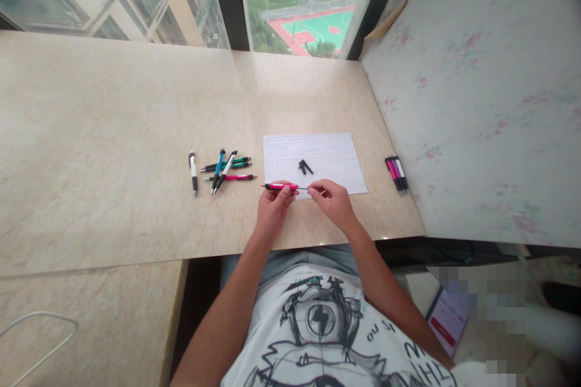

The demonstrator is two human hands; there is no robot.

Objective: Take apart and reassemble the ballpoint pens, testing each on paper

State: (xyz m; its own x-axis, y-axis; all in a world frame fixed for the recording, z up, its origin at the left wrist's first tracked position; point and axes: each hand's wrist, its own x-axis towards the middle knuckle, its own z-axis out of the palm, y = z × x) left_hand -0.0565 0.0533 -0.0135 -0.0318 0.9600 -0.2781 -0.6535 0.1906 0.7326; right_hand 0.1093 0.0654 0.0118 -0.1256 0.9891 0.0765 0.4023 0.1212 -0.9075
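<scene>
My left hand (273, 205) is closed around a pink pen barrel (280, 186) with a black clip end pointing left. From the barrel's right end sticks out a thin dark refill (303, 188). The fingers of my right hand (334, 198) pinch that refill near its far tip. Both hands are over the lower edge of a sheet of paper (336, 157) covered in handwriting. Small black pen parts (307, 167) lie on the sheet just beyond my fingers.
Left of the paper lies a loose pile of pens (225, 168), with a white pen (193, 173) beside it. A row of several pens (396, 174) lies at the right by the patterned wall (481, 103). The window (308, 6) borders the counter's back edge.
</scene>
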